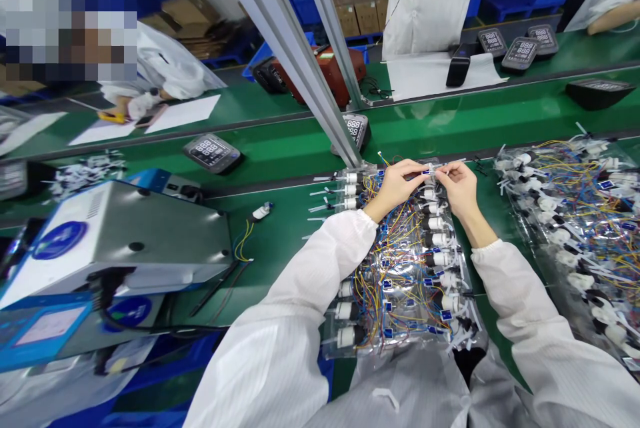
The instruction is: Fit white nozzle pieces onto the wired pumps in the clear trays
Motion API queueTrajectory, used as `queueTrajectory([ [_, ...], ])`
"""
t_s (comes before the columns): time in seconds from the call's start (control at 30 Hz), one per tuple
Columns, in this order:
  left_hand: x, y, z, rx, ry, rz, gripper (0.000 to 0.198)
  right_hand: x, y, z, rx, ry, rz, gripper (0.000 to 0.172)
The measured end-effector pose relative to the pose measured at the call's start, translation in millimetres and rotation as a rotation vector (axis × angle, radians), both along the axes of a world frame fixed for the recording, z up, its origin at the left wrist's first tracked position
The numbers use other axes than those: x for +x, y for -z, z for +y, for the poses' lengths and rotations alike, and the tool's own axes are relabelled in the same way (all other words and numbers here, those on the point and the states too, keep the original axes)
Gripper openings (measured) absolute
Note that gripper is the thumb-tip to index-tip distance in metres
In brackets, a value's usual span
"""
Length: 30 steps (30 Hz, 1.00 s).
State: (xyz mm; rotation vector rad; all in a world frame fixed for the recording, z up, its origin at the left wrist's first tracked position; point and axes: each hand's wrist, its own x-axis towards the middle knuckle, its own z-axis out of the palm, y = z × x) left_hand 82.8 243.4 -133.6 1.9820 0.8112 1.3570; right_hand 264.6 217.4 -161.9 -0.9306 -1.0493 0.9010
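white plastic wired fitting point(426, 173) is sitting crosswise between the hands, its long axis running left to right and rising slightly rightward. left hand point(395, 188) and right hand point(459, 189) are pinching it in their fingertips, just above a clear bag of fittings point(400, 295) lying on the green counter point(295, 268).

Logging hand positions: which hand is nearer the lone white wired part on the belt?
Left. The left hand sits right of the white wired part; the right hand sits farther right.
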Motion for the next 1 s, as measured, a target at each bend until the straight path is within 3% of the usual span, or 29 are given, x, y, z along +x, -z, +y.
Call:
queueTrajectory([
  [0.37, 4.3, 2.0, -1.8, -0.001, -0.019, 0.006, 0.022, -1.6, -0.9, -1.1, 0.026, -0.016, -0.013, 0.022],
  [0.67, 4.6, 7.6, -0.1, 0.000, -0.017, 0.039, 0.021, -1.1, -2.7, -4.0, -0.007, -0.048, -0.059, 0.040],
  [1.0, 4.7, 6.1, -1.4, 0.039, 0.016, 0.061, 0.017, 0.6, -3.2, -6.4, -0.027, -0.038, -0.110, 0.041],
])
